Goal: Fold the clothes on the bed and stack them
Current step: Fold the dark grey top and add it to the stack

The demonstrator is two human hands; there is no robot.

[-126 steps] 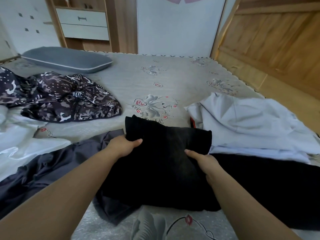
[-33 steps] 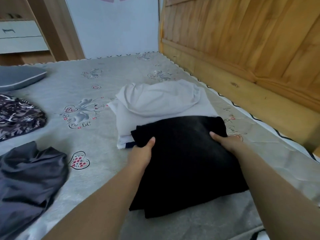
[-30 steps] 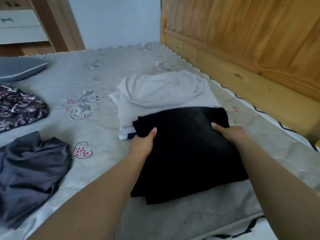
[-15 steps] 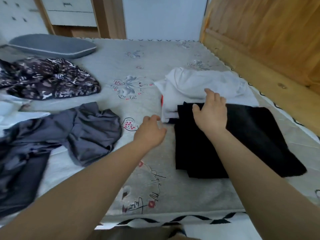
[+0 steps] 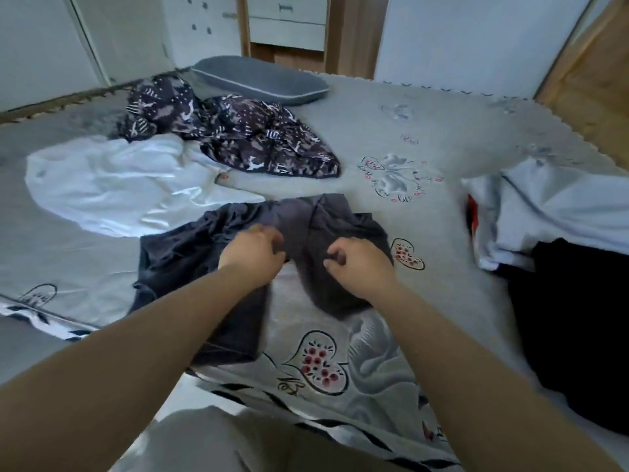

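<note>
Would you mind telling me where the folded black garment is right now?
In the head view, the folded black garment lies at the far right of the bed, its far edge overlapping the white garment, away from both hands.

A grey pillow (image 5: 262, 80) lies before a wooden drawer unit (image 5: 287, 25).

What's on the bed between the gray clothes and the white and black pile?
Head view: nothing lies between the gray clothes and the pile, only bare bedsheet with a printed heart.
</note>
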